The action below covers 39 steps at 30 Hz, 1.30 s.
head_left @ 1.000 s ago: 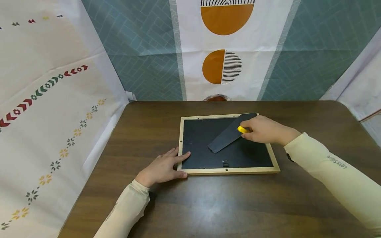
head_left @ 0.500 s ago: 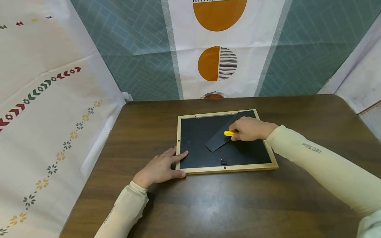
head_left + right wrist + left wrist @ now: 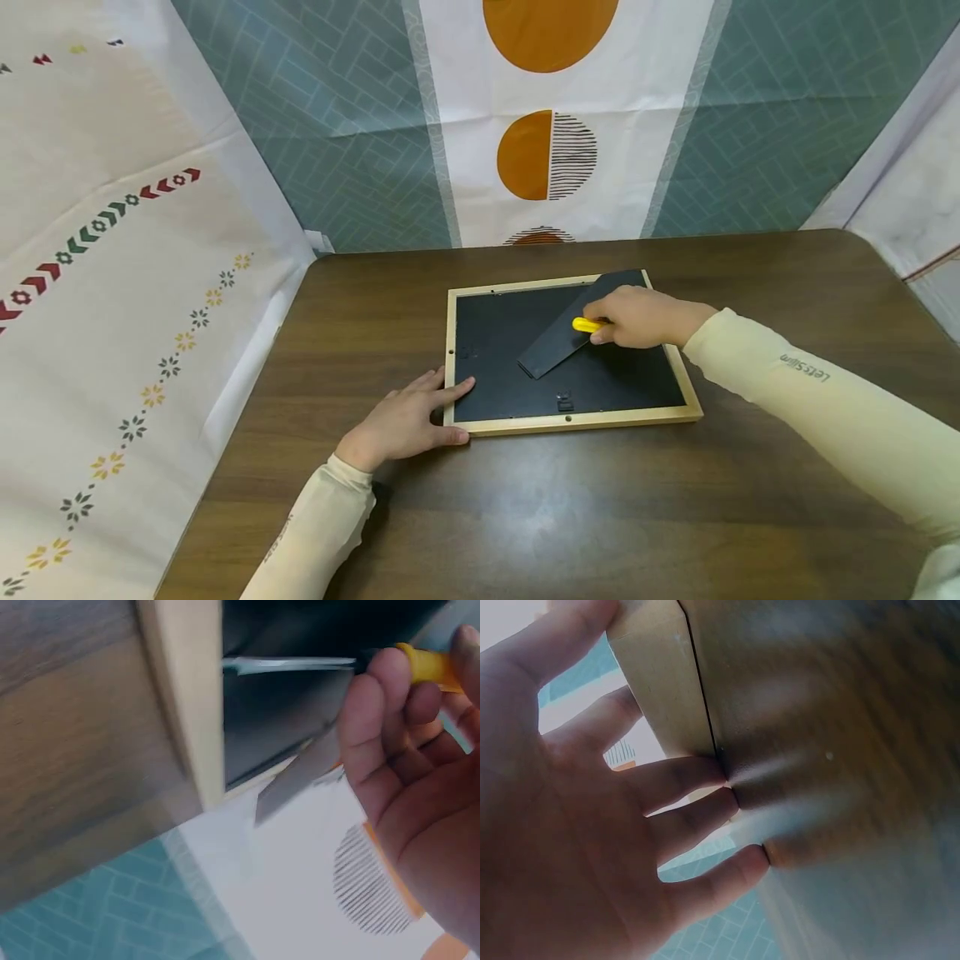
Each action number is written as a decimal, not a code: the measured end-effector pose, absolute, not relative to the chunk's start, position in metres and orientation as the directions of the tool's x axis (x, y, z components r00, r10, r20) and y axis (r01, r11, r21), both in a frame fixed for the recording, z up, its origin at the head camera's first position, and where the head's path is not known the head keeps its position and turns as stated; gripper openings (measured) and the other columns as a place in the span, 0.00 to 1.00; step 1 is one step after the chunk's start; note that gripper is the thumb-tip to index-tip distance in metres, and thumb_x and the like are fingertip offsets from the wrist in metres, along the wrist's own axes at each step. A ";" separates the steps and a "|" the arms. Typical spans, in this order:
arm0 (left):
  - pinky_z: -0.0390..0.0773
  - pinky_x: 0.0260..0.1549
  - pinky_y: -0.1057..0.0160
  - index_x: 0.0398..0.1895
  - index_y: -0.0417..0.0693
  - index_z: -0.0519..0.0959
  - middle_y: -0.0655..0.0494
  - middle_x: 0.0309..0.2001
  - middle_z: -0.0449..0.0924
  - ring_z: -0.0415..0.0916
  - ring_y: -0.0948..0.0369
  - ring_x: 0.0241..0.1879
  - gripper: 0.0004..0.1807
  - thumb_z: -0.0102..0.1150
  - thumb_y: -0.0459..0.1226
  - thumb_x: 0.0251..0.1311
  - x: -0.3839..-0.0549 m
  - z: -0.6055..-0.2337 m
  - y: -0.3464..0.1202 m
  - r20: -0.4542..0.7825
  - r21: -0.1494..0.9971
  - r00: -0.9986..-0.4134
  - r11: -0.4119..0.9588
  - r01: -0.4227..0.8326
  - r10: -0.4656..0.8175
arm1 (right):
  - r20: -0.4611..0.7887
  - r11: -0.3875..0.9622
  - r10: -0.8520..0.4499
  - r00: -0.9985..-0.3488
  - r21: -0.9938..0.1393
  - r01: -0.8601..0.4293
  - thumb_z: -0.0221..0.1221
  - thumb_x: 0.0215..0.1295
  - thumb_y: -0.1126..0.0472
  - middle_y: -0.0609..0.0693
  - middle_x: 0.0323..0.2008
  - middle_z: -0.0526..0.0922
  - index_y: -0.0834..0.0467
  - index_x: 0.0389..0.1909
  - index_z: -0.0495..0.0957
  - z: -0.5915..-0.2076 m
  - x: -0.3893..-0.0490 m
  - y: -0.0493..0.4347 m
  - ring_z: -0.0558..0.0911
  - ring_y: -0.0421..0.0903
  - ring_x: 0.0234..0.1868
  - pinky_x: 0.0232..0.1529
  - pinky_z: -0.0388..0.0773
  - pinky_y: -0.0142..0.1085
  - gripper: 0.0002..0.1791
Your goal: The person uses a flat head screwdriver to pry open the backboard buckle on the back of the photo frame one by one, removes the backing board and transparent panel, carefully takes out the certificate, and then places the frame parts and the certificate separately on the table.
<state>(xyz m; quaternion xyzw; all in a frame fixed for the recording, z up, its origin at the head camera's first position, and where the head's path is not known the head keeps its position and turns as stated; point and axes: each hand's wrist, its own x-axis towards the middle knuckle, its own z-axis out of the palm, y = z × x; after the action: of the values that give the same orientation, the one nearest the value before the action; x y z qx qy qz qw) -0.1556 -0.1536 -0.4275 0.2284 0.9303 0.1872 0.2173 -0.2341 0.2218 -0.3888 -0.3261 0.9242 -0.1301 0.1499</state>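
Blurring at tip: screwdriver (image 3: 330, 663) in right hand (image 3: 637, 317)

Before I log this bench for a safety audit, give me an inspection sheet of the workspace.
Surface: brown wood-grain table, light reflecting near its front.
Job's things: pale wooden frame, dark backing facing up; black strut slanting across it; yellow-handled tool, its tip at the frame's inner edge.
Clutter: nothing seen.
Hands: left hand touches the frame's near-left corner, fingers spread; right hand holds the tool.
Cables: nothing seen.
Surroundings: teal-and-white fabric behind; white patterned fabric at left.
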 end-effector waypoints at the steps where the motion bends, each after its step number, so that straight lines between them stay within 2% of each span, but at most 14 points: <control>1: 0.51 0.66 0.30 0.77 0.73 0.61 0.46 0.79 0.48 0.42 0.49 0.78 0.42 0.65 0.61 0.60 -0.156 -0.428 -0.154 -0.315 0.450 -0.801 0.823 0.346 0.509 | -0.171 0.748 -0.640 -0.749 -0.361 -0.557 0.66 0.68 0.60 0.45 0.22 0.67 0.53 0.31 0.75 -0.387 -0.233 0.225 0.68 0.44 0.25 0.32 0.66 0.41 0.09; 5: 0.50 0.66 0.30 0.77 0.72 0.61 0.46 0.79 0.48 0.43 0.49 0.78 0.42 0.65 0.60 0.61 -0.155 -0.429 -0.155 -0.313 0.452 -0.799 0.820 0.350 0.513 | -0.113 0.724 -0.632 -0.767 -0.441 -0.531 0.66 0.68 0.61 0.46 0.21 0.64 0.53 0.28 0.70 -0.381 -0.230 0.238 0.66 0.42 0.22 0.30 0.63 0.39 0.14; 9: 0.50 0.66 0.31 0.77 0.72 0.61 0.46 0.79 0.48 0.42 0.49 0.78 0.42 0.65 0.60 0.61 -0.153 -0.431 -0.156 -0.317 0.454 -0.798 0.821 0.346 0.512 | -0.118 0.737 -0.602 -0.790 -0.463 -0.492 0.65 0.69 0.62 0.47 0.20 0.65 0.53 0.28 0.68 -0.376 -0.225 0.250 0.65 0.42 0.20 0.28 0.63 0.37 0.15; 18: 0.50 0.66 0.31 0.77 0.72 0.62 0.46 0.79 0.48 0.43 0.47 0.78 0.42 0.66 0.60 0.60 -0.152 -0.430 -0.156 -0.308 0.459 -0.801 0.818 0.347 0.513 | -0.107 0.799 -0.435 -0.894 -0.503 -0.329 0.61 0.72 0.61 0.49 0.25 0.72 0.59 0.39 0.74 -0.370 -0.214 0.279 0.72 0.45 0.25 0.27 0.69 0.36 0.07; 29: 0.50 0.67 0.32 0.77 0.72 0.62 0.46 0.79 0.48 0.43 0.48 0.78 0.42 0.66 0.59 0.60 -0.153 -0.430 -0.156 -0.304 0.465 -0.802 0.815 0.346 0.514 | -0.095 0.766 -0.376 -0.922 -0.591 -0.252 0.61 0.72 0.59 0.53 0.33 0.80 0.58 0.44 0.76 -0.370 -0.205 0.296 0.80 0.49 0.29 0.28 0.77 0.38 0.07; 39: 0.49 0.66 0.30 0.77 0.71 0.61 0.46 0.79 0.47 0.43 0.48 0.78 0.42 0.66 0.60 0.61 -0.153 -0.427 -0.155 -0.300 0.464 -0.799 0.811 0.356 0.522 | -0.098 0.704 -0.323 -0.941 -0.690 -0.169 0.61 0.72 0.62 0.55 0.34 0.81 0.62 0.51 0.78 -0.373 -0.200 0.316 0.80 0.50 0.28 0.30 0.81 0.38 0.11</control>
<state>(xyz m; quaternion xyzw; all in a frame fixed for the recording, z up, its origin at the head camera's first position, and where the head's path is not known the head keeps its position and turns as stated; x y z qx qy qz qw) -0.1534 -0.1550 -0.4269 0.2364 0.9278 0.1960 0.2117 -0.2000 0.3156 -0.3731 -0.1341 0.9168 -0.3608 0.1064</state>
